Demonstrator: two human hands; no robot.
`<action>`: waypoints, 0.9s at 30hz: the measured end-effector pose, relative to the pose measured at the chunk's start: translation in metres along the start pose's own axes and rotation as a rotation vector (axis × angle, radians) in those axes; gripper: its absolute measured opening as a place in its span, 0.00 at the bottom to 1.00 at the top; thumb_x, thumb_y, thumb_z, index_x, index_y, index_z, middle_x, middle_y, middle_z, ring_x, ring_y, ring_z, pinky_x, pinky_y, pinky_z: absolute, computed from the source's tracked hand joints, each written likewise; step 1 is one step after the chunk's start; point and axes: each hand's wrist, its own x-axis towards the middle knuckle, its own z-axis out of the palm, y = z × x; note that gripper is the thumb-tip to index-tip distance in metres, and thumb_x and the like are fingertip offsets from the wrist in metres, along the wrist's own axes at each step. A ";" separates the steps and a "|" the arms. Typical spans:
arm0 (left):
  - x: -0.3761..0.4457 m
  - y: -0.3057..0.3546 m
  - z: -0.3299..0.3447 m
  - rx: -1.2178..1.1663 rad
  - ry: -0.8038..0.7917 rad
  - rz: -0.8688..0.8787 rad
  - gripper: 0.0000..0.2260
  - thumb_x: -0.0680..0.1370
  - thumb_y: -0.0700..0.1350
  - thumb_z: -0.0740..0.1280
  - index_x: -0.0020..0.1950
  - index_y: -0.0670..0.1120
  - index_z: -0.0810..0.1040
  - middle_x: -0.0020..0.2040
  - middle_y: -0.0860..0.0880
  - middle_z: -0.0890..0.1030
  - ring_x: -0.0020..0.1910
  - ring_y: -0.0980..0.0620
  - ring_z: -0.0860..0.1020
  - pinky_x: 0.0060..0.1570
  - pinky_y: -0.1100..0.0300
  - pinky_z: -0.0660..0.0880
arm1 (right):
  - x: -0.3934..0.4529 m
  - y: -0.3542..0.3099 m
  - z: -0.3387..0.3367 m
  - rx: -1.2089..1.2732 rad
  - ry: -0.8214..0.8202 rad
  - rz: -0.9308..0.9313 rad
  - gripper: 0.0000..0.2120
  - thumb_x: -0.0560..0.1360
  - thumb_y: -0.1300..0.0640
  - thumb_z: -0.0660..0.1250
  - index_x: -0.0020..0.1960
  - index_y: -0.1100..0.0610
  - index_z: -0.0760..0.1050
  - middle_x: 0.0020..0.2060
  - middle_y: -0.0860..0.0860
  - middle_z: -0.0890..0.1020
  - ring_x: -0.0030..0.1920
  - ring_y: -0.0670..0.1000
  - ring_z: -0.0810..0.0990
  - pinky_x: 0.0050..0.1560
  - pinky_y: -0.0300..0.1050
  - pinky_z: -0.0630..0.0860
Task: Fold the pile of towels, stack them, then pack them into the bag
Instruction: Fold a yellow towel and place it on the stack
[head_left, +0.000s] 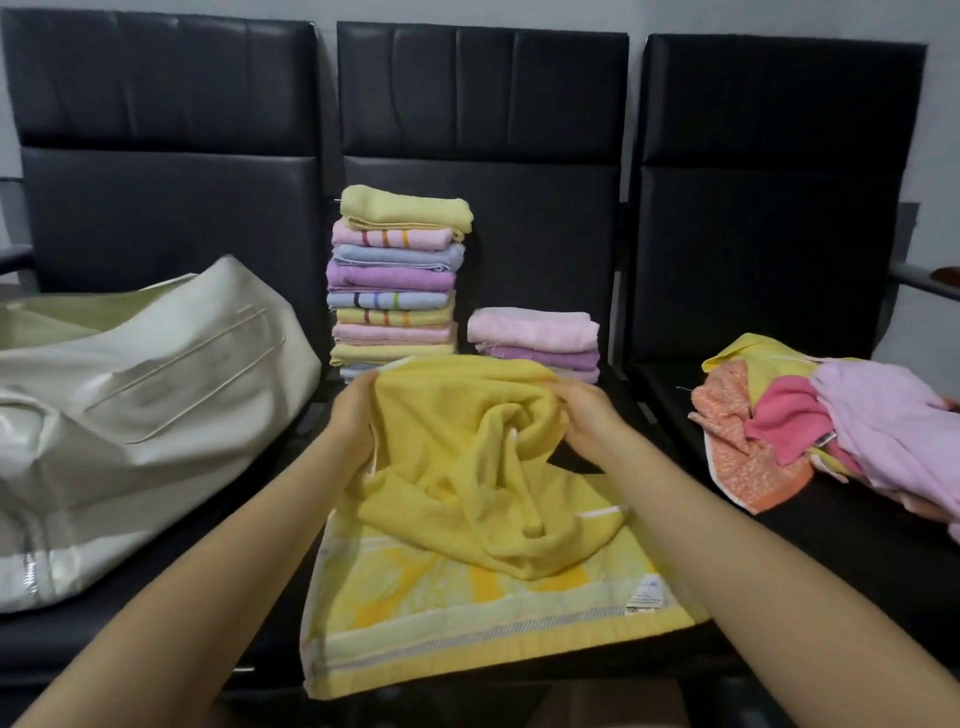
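A: Item one?
B: Yellow towel, crumpled, spread across the front of the middle seat, patterned border hanging over the seat edge. A white label shows near its right corner.

A: Hands?
B: Left hand closed on the towel's upper left edge. Right hand closed on a bunched fold at the upper right. Both forearms bare.

A: Folded stock?
B: Tall stack of folded towels at the back of the same seat: yellow on top, then pink, blue, purple, some striped. Just beside it to the right, a short stack, pink over purple.

A: Unfolded?
B: Loose pile on the right seat: orange, hot pink, lilac, yellow.

A: Bag?
B: Cream bag, slumped on the left seat, mouth open at the top.
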 end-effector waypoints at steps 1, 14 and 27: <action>0.003 0.001 -0.004 -0.035 -0.006 0.014 0.18 0.70 0.55 0.69 0.56 0.48 0.81 0.52 0.44 0.83 0.51 0.44 0.81 0.54 0.48 0.77 | 0.001 -0.009 -0.001 -0.065 -0.017 -0.033 0.07 0.76 0.65 0.67 0.53 0.65 0.79 0.48 0.61 0.83 0.44 0.54 0.84 0.50 0.50 0.79; -0.008 -0.021 -0.040 0.933 0.057 0.256 0.15 0.79 0.43 0.60 0.65 0.49 0.74 0.62 0.47 0.74 0.58 0.48 0.72 0.53 0.55 0.69 | -0.008 -0.004 -0.023 -0.740 -0.069 -0.047 0.13 0.77 0.49 0.68 0.54 0.58 0.80 0.48 0.51 0.80 0.47 0.48 0.76 0.44 0.40 0.72; 0.001 -0.030 0.031 1.498 -0.373 0.375 0.27 0.76 0.62 0.65 0.72 0.52 0.69 0.69 0.45 0.70 0.69 0.43 0.66 0.68 0.48 0.66 | -0.023 0.018 -0.024 -0.563 -0.036 -0.221 0.08 0.80 0.58 0.63 0.52 0.60 0.78 0.43 0.51 0.81 0.43 0.46 0.78 0.42 0.38 0.74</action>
